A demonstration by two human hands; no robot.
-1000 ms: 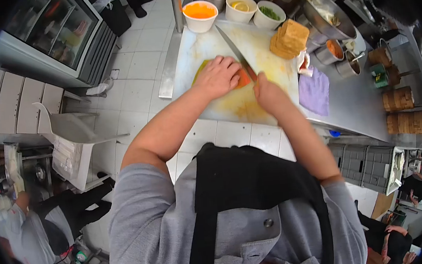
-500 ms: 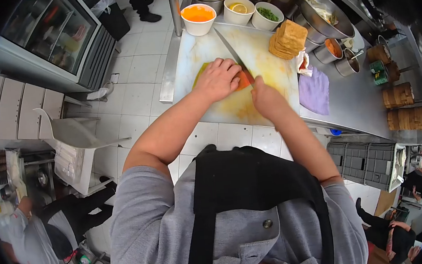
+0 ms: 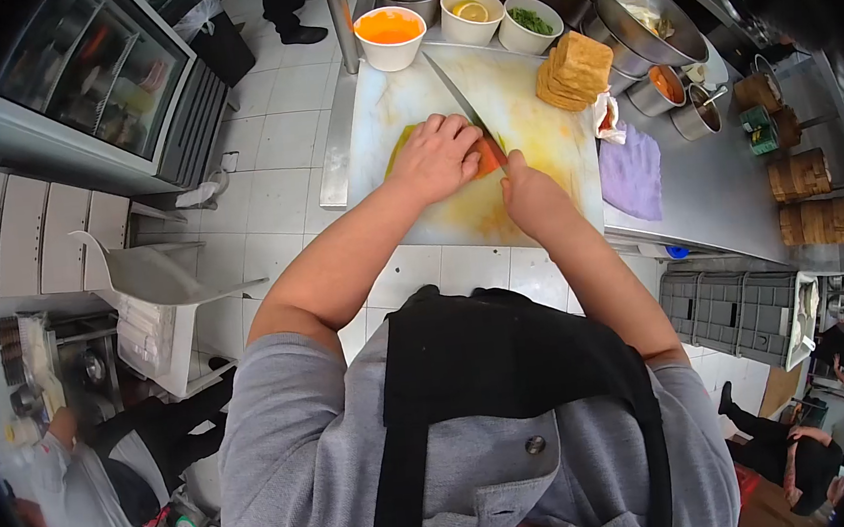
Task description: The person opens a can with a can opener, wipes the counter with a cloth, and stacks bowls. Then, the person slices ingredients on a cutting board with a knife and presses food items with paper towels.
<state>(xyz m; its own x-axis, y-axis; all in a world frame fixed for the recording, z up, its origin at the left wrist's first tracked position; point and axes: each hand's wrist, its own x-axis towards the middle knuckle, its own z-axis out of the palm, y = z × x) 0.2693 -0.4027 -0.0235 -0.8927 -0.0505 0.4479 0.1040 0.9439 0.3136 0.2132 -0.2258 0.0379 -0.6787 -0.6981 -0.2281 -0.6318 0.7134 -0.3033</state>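
Head view: right hand (image 3: 535, 196) clasps tapered metal knife (image 3: 456, 89); left hand (image 3: 435, 157) spreads over orange slab (image 3: 486, 160).

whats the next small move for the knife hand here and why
Probably draw the knife back slightly with the right hand: its blade is at the orange-and-green food, which the left hand partly covers on the cutting board.

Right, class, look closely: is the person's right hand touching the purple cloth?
Apart. The head view shows a strip of stained cutting board lying between the right hand and the purple cloth.
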